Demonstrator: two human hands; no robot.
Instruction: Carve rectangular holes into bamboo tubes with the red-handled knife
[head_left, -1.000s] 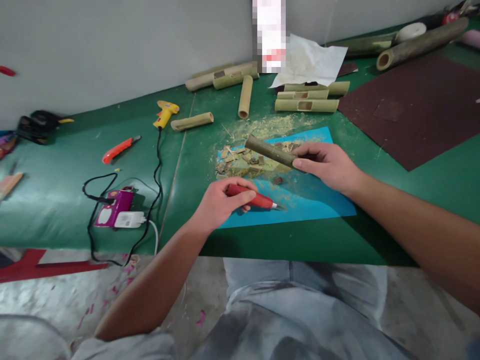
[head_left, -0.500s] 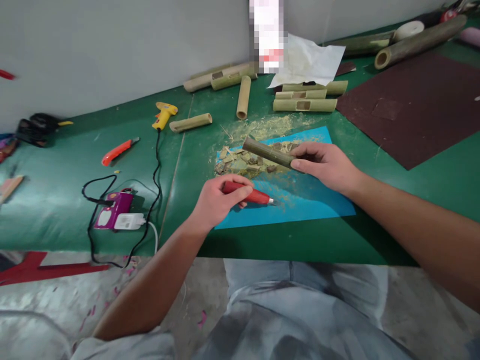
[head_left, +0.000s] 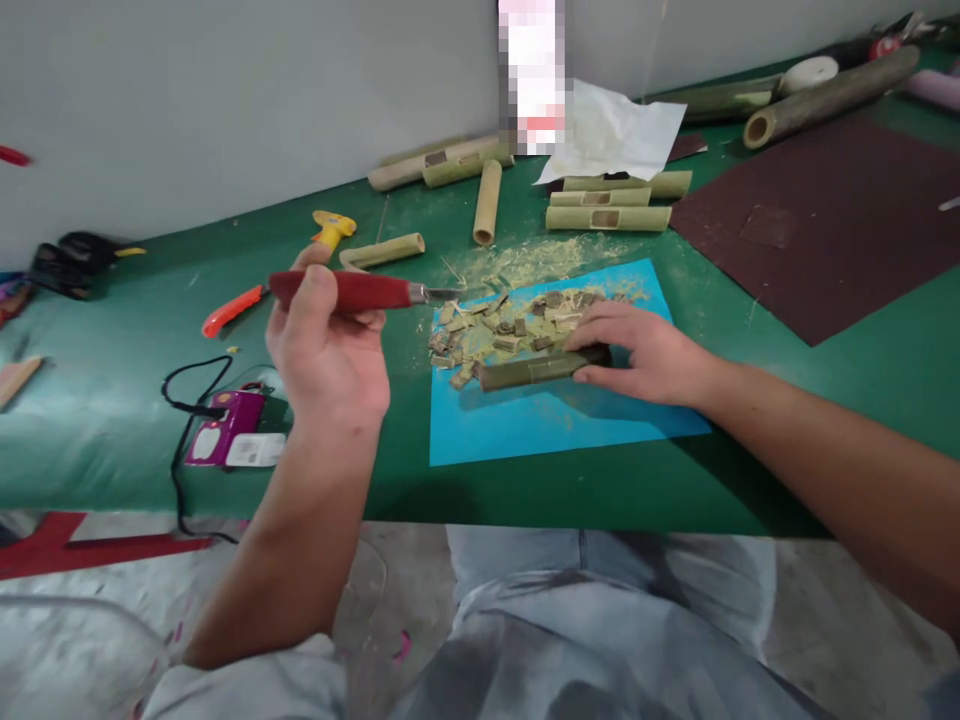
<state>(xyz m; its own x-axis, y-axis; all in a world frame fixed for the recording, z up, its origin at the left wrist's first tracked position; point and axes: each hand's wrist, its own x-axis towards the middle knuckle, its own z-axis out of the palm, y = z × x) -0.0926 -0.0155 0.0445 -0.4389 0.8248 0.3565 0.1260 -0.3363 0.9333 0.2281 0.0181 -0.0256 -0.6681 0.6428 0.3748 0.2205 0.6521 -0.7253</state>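
My left hand (head_left: 326, 345) is closed round the red handle of a carving knife (head_left: 360, 291), raised above the table with its short metal blade pointing right. On the blue sheet (head_left: 480, 435), my right hand (head_left: 634, 350) grips the right end of a dark green bamboo tube (head_left: 525, 371). The tube lies nearly level, its left end free, with thin outline marks on its side. Behind it, bamboo chips (head_left: 506, 325) and pale shavings are strewn over the sheet's far part. The blade is apart from the tube, up and to its left.
Cut bamboo tubes (head_left: 607, 218) lie along the back of the green table. To the left are a yellow glue gun (head_left: 334, 228), an orange utility knife (head_left: 234, 312) and a purple power strip (head_left: 225, 425). A dark brown sheet (head_left: 817, 230) covers the right side.
My left hand has lifted the carving knife up and to the left. My right hand has lowered the bamboo tube onto the blue sheet and turned it nearly level.
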